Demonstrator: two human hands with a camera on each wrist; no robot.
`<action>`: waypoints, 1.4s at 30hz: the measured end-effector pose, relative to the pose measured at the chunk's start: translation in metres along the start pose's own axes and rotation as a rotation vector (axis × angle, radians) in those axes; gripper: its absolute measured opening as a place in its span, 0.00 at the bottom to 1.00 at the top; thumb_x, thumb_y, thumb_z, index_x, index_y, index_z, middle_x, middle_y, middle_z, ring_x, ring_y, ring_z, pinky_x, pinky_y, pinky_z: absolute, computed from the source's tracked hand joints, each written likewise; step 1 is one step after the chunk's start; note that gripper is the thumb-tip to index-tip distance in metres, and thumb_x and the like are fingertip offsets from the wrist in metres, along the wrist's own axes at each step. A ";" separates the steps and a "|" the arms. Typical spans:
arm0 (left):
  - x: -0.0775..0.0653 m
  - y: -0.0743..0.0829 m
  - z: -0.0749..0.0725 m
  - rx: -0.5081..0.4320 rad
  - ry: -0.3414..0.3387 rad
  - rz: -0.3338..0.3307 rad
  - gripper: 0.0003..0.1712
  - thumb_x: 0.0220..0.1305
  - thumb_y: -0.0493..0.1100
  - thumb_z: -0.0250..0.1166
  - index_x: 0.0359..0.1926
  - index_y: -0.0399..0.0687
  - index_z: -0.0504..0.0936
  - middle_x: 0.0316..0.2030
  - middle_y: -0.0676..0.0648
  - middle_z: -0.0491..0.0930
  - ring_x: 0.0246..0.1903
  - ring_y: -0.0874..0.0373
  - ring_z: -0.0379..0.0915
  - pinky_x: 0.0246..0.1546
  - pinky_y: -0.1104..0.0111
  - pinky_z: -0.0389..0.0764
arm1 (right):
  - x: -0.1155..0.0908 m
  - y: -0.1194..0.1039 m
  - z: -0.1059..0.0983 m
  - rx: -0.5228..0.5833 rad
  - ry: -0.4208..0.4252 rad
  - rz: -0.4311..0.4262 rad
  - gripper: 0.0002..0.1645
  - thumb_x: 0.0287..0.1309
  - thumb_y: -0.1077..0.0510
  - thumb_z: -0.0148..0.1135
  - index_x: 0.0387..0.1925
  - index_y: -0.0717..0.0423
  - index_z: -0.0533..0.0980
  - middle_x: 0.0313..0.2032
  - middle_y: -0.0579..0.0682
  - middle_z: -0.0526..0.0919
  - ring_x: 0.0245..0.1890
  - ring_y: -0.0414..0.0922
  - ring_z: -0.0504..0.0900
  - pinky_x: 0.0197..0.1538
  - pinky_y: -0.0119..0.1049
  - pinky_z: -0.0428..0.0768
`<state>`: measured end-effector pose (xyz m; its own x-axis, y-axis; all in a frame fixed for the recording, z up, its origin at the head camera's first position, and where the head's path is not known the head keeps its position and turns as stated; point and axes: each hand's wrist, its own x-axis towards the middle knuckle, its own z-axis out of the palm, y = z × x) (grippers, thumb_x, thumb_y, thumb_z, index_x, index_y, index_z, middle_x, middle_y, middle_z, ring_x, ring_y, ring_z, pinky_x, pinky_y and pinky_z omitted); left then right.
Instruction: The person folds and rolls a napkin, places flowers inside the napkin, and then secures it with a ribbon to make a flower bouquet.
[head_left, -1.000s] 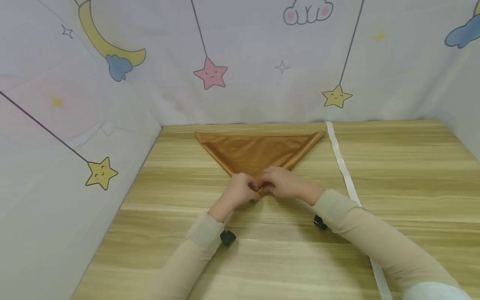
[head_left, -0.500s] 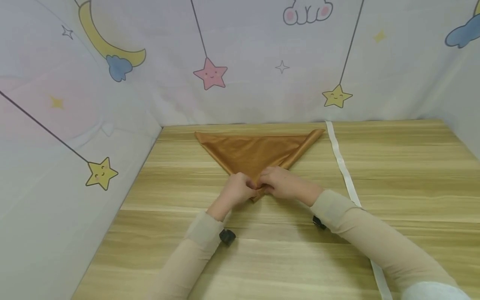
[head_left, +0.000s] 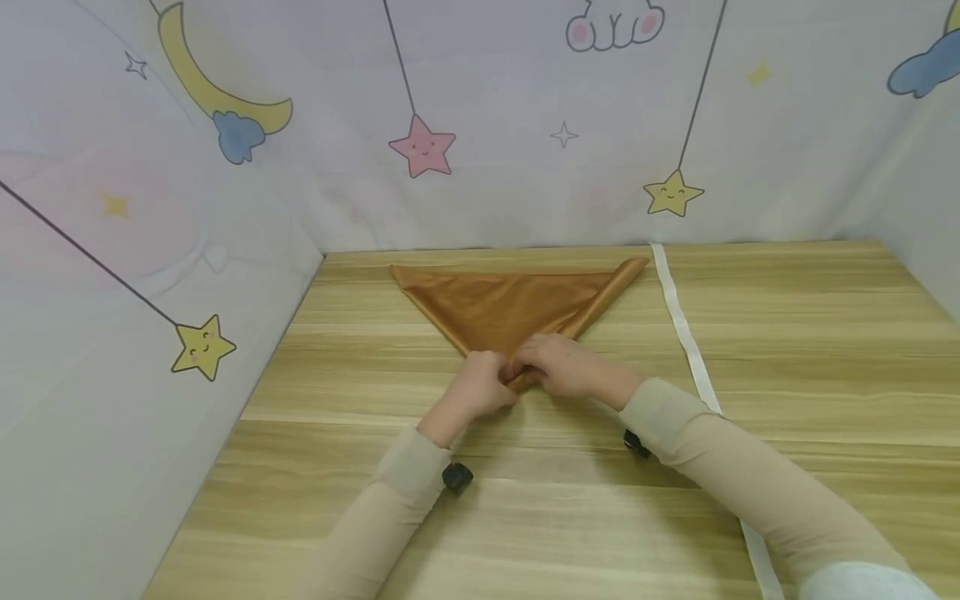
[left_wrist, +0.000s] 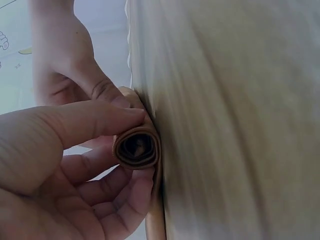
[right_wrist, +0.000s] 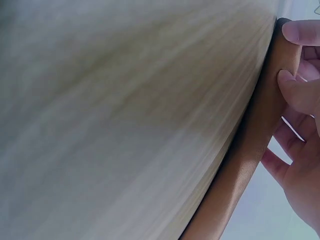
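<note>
A brown, satin-like cloth [head_left: 510,308] lies folded into a triangle, its point toward me. Along its right side runs a rolled edge [head_left: 611,292]. Near the point my left hand [head_left: 474,387] pinches the end of that roll between thumb and fingers; the left wrist view shows the coiled layers [left_wrist: 135,162] end-on. Just beside it my right hand [head_left: 566,365] pinches the same roll slightly farther up. In the right wrist view the right thumb [right_wrist: 300,95] presses on the long brown roll [right_wrist: 240,160]. Both hands hide the triangle's tip.
The cloth lies on a wood-grain table [head_left: 360,367]. A white strip [head_left: 686,333] runs down the table to the right, passing under the right forearm. A pale curtain [head_left: 510,192] with printed stars stands behind. Each wrist wears a black camera [head_left: 457,477].
My left hand has shifted slightly around the cloth's point, which showed below the fingers half a second ago and is now covered. The right hand stays almost in place.
</note>
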<state>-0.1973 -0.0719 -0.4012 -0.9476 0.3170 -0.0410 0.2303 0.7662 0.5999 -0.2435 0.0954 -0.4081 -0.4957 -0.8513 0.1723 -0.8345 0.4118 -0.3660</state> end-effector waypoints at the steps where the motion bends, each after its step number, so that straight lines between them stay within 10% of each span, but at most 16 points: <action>1: 0.001 -0.001 0.000 -0.006 -0.007 -0.011 0.15 0.38 0.32 0.64 0.12 0.49 0.65 0.13 0.55 0.59 0.14 0.64 0.54 0.14 0.74 0.57 | 0.000 0.000 0.000 -0.005 0.001 -0.008 0.12 0.53 0.61 0.59 0.40 0.47 0.79 0.39 0.42 0.80 0.44 0.41 0.75 0.51 0.37 0.70; 10: 0.006 -0.010 -0.004 -0.096 -0.070 -0.073 0.10 0.41 0.34 0.66 0.13 0.45 0.74 0.11 0.55 0.63 0.13 0.65 0.55 0.15 0.75 0.58 | 0.000 -0.001 -0.001 -0.076 0.020 -0.042 0.12 0.53 0.61 0.60 0.41 0.49 0.79 0.38 0.44 0.81 0.42 0.42 0.75 0.49 0.39 0.71; 22: 0.003 0.000 -0.004 0.045 -0.036 -0.074 0.12 0.39 0.38 0.70 0.23 0.43 0.74 0.23 0.49 0.73 0.22 0.58 0.66 0.23 0.71 0.68 | 0.002 0.000 -0.001 -0.141 -0.003 -0.003 0.07 0.53 0.63 0.59 0.35 0.52 0.79 0.33 0.44 0.81 0.37 0.42 0.76 0.45 0.37 0.73; 34: -0.001 -0.001 -0.004 0.007 0.026 -0.033 0.12 0.37 0.35 0.68 0.13 0.45 0.71 0.13 0.54 0.64 0.15 0.62 0.58 0.17 0.74 0.61 | 0.000 0.002 0.001 -0.046 0.026 -0.046 0.10 0.52 0.57 0.62 0.38 0.50 0.79 0.34 0.44 0.78 0.38 0.40 0.74 0.44 0.35 0.73; 42: -0.003 -0.002 -0.004 0.005 -0.001 -0.078 0.07 0.38 0.38 0.70 0.22 0.44 0.79 0.22 0.51 0.77 0.21 0.61 0.67 0.22 0.72 0.70 | 0.000 -0.001 0.000 0.013 -0.005 -0.045 0.11 0.54 0.60 0.59 0.41 0.49 0.79 0.38 0.42 0.81 0.40 0.40 0.75 0.46 0.34 0.73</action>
<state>-0.1963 -0.0767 -0.3996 -0.9625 0.2568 -0.0878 0.1572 0.7912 0.5910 -0.2430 0.0949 -0.4078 -0.4564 -0.8705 0.1841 -0.8527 0.3687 -0.3702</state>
